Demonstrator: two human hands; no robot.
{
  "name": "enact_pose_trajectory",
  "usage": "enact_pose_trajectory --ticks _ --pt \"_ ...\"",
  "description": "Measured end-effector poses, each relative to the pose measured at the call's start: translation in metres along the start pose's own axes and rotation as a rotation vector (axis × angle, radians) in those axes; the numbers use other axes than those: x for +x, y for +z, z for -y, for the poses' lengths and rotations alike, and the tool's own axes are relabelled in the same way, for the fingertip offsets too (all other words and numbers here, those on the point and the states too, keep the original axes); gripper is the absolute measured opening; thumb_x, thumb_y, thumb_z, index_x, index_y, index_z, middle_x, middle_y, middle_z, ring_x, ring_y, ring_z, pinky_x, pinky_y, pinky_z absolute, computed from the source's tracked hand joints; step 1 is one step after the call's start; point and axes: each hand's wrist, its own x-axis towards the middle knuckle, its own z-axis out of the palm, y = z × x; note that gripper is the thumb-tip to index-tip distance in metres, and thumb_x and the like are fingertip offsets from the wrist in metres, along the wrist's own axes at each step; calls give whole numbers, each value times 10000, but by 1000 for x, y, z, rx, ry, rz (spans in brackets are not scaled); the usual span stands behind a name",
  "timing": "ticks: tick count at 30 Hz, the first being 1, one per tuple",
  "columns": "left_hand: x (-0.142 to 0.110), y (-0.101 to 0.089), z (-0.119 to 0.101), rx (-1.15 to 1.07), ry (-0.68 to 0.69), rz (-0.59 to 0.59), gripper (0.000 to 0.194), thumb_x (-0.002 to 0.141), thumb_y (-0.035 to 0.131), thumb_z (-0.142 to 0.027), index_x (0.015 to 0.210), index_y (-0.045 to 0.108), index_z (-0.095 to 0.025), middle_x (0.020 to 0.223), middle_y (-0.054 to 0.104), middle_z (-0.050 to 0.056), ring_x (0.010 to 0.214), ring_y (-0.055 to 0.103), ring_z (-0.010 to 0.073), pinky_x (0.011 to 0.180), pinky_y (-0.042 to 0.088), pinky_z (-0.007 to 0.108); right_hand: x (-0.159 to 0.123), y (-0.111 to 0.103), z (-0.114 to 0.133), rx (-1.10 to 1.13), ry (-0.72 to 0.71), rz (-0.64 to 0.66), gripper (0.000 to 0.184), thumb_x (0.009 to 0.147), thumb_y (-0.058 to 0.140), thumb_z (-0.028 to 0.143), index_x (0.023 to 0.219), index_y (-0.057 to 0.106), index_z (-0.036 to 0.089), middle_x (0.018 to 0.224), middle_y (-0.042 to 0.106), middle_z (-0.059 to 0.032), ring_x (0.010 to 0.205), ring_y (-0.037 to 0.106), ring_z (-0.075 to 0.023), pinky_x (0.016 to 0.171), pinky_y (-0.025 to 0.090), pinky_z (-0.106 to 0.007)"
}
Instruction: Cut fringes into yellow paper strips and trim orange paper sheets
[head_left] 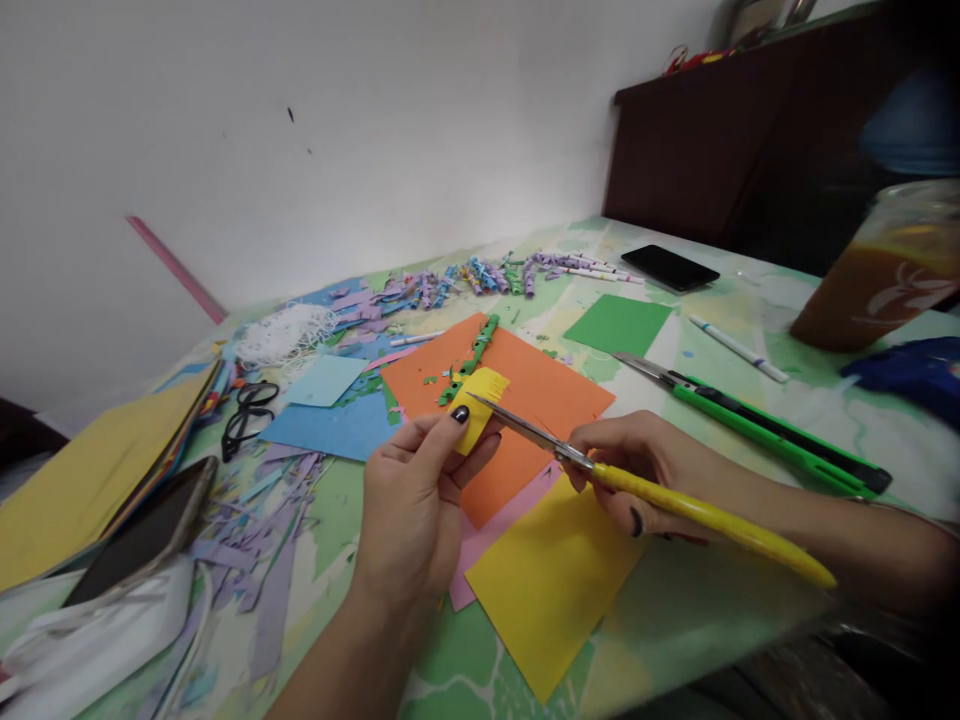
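Note:
Between the thumb and fingers of my left hand (pixel 420 490) is a small piece of yellow paper (pixel 480 405) with a fringe of cuts along its far edge. My right hand (pixel 637 470) grips yellow-handled scissors (pixel 675 500), whose blade tips reach the yellow piece beside my left thumb. Under both hands lie an orange sheet (pixel 555 390), a pink sheet (pixel 491 540) and a larger yellow sheet (pixel 559 590). A curled green paper strip (pixel 480 345) and small green scraps rest on the orange sheet, just beyond the piece I hold.
A green box cutter (pixel 780 430) with its blade out lies to the right, near a green sheet (pixel 619 325) and a cup of brown drink (pixel 885 270). Leftward are black glasses (pixel 251 415), white string (pixel 289 335), a phone (pixel 150 535) and purple scraps (pixel 277 590).

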Motion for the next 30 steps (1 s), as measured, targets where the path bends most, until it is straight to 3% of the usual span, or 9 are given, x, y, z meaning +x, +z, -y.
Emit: enact_pose_trajectory --ticks 4,13,24,30 --pt "0 0 0 5 3 1 82 660 767 -147 652 688 -125 774 750 51 764 724 168 687 596 216 1 2 1 26 -6 -14 539 623 757 647 747 526 176 513 403 74 472 340 -79 430 230 -215" --pt "1 0 1 3 6 3 93 654 774 -153 639 686 -129 772 747 43 761 722 161 703 596 219 2 2 6 71 27 -27 453 617 803 544 720 577 166 615 587 11 497 515 -93 446 343 -189" --pt "1 -1 2 -3 12 3 78 674 762 -149 639 696 -128 768 743 37 762 717 151 739 598 233 1 0 5 18 40 -52 471 624 774 592 725 614 161 549 572 18 464 475 -92 419 303 -192" --pt "2 -2 1 -2 13 11 80 670 771 -154 640 701 -130 767 739 32 761 714 142 748 596 229 2 -1 1 -47 34 -56 500 608 764 633 725 626 166 502 475 49 424 388 -77 404 252 -204"
